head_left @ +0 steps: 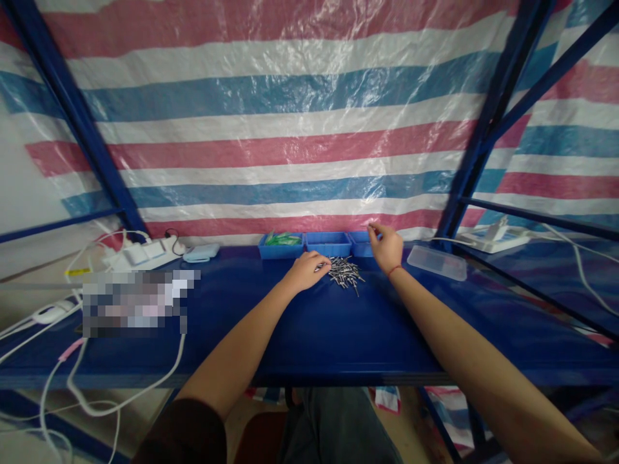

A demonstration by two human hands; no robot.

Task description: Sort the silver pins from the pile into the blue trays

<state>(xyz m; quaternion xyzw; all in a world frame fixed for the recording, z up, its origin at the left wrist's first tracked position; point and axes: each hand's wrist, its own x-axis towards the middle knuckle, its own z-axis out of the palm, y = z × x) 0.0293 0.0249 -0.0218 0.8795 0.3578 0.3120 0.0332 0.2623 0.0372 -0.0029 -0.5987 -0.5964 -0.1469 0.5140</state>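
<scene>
A loose pile of small, thin, silvery metal pieces, shaped like rivets [344, 272], lies on the blue tabletop. At the pile's left edge, my left hand [305, 270] has its thumb and fingers closed around one or more of these pieces. My right hand [387, 248] hovers over the right blue bin [360, 248], partly covering it. Its fingertips pinch a thin piece, too small to make out fully. The middle blue bin [329, 245] stands just behind the pile. Green and whitish packets [283, 239] fill the left blue bin [268, 252].
A clear plastic box or lid [438, 263] lies right of my right hand. Left are a light blue case [201, 252], a power strip [145, 253], white cables [120, 407] and a blurred-out patch. Blue posts and a striped sheet [300, 148] stand behind the table.
</scene>
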